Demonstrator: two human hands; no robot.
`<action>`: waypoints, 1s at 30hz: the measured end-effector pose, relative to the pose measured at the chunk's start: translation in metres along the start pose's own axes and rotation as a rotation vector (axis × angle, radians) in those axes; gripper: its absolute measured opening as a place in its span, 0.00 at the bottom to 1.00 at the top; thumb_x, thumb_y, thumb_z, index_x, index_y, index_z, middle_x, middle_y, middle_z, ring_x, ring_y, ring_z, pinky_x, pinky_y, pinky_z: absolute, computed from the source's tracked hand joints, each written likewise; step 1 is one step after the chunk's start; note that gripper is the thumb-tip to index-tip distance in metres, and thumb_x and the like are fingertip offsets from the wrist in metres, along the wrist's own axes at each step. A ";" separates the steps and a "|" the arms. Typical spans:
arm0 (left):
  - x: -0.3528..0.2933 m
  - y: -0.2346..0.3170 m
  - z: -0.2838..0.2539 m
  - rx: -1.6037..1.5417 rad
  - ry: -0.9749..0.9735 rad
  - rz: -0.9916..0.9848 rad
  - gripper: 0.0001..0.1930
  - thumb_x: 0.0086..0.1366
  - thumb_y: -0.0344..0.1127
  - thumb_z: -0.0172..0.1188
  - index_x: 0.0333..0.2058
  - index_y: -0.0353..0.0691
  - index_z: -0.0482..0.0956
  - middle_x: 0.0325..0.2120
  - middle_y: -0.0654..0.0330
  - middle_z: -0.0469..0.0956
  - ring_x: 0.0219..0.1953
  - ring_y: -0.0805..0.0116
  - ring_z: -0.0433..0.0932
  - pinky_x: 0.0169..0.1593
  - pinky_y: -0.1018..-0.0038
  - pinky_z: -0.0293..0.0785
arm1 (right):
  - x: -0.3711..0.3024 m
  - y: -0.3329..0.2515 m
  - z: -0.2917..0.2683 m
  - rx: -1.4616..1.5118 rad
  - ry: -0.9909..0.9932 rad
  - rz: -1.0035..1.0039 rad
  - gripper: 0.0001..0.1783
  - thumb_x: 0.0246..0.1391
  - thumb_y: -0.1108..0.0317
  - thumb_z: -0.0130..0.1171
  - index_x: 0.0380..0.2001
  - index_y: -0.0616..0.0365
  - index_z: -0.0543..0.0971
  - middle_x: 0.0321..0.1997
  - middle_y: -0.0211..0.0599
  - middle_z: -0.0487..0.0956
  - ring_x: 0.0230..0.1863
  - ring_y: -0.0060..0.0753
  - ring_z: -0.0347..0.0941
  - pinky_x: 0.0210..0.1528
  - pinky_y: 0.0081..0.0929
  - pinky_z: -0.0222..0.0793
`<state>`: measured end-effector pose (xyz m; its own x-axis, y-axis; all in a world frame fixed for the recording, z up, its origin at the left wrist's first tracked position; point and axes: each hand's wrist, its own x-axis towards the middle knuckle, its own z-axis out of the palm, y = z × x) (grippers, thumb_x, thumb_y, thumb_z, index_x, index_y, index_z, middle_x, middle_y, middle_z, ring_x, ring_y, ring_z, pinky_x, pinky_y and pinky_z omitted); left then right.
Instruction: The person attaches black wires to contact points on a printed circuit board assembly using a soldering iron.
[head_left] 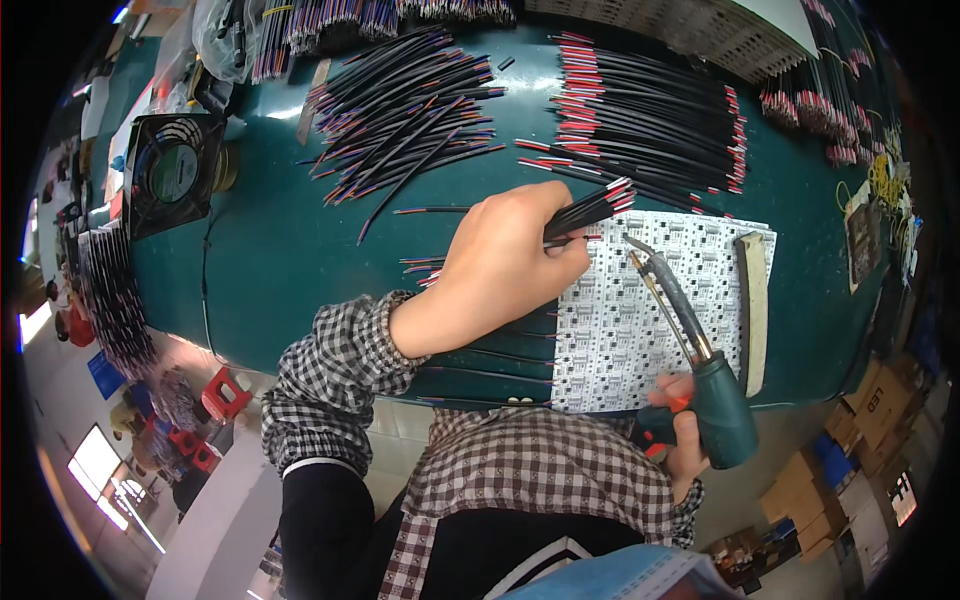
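Left hand (510, 243) clamped on a bundle of black cables (588, 212); right hand (686, 442) wrapped round a green soldering gun (725, 405).
The bundle is at the far left corner of a white circuit sheet (620, 330), which reaches the worktop's (280, 240) near edge. Cable heaps (410, 110) crowd toward the far edge; bare room opens left, up to a black fan (172, 172), and between sheet and right edge.

Black wires (592, 211) — in left hand (512, 238)
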<state>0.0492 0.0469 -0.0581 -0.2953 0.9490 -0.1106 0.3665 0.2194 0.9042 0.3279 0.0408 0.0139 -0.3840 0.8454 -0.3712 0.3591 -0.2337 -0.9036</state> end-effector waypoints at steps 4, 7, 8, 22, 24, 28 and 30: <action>-0.001 -0.002 0.004 -0.008 0.031 0.018 0.07 0.52 0.28 0.62 0.25 0.32 0.73 0.17 0.51 0.69 0.18 0.63 0.66 0.25 0.68 0.64 | 0.000 0.003 0.001 -0.042 -0.030 -0.012 0.26 0.60 0.55 0.57 0.49 0.70 0.71 0.44 0.50 0.76 0.42 0.41 0.77 0.45 0.36 0.76; -0.001 -0.003 0.004 -0.006 0.031 0.021 0.07 0.52 0.28 0.63 0.25 0.32 0.73 0.17 0.51 0.69 0.17 0.63 0.65 0.24 0.69 0.64 | -0.001 0.013 0.000 -0.050 -0.043 -0.041 0.23 0.60 0.57 0.57 0.47 0.68 0.72 0.43 0.50 0.77 0.41 0.39 0.76 0.47 0.36 0.74; -0.001 -0.003 0.004 -0.006 0.031 0.021 0.07 0.52 0.28 0.63 0.25 0.32 0.73 0.17 0.51 0.69 0.17 0.63 0.65 0.24 0.69 0.64 | -0.001 0.015 0.000 -0.025 -0.037 -0.067 0.21 0.60 0.58 0.57 0.45 0.67 0.73 0.42 0.49 0.77 0.40 0.38 0.76 0.47 0.36 0.73; -0.001 -0.003 0.004 -0.023 0.023 0.005 0.08 0.52 0.28 0.62 0.25 0.31 0.73 0.16 0.51 0.68 0.17 0.65 0.64 0.24 0.69 0.63 | 0.003 0.022 0.003 -0.016 0.013 -0.140 0.23 0.50 0.72 0.69 0.46 0.70 0.72 0.33 0.43 0.80 0.35 0.36 0.79 0.41 0.35 0.80; 0.000 -0.002 0.004 -0.013 0.021 0.005 0.08 0.52 0.27 0.62 0.25 0.31 0.73 0.16 0.51 0.68 0.17 0.65 0.64 0.24 0.69 0.63 | 0.004 0.022 0.003 -0.060 -0.011 -0.146 0.23 0.49 0.72 0.69 0.46 0.70 0.72 0.33 0.42 0.80 0.35 0.36 0.79 0.40 0.34 0.80; -0.001 -0.002 0.004 -0.008 0.024 0.016 0.08 0.52 0.27 0.63 0.25 0.31 0.72 0.16 0.51 0.68 0.17 0.65 0.63 0.24 0.69 0.63 | 0.003 0.024 0.004 -0.021 0.011 -0.152 0.23 0.49 0.72 0.69 0.46 0.71 0.72 0.33 0.42 0.80 0.35 0.36 0.79 0.41 0.34 0.80; -0.001 -0.002 0.004 -0.005 0.024 0.015 0.08 0.52 0.27 0.63 0.25 0.31 0.72 0.16 0.51 0.67 0.17 0.65 0.63 0.24 0.69 0.63 | 0.003 0.026 0.003 -0.018 0.007 -0.151 0.23 0.49 0.72 0.69 0.45 0.71 0.72 0.33 0.42 0.80 0.35 0.35 0.79 0.41 0.34 0.80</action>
<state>0.0521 0.0468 -0.0612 -0.3111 0.9464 -0.0868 0.3669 0.2039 0.9076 0.3334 0.0355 -0.0110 -0.4284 0.8738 -0.2301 0.3130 -0.0953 -0.9450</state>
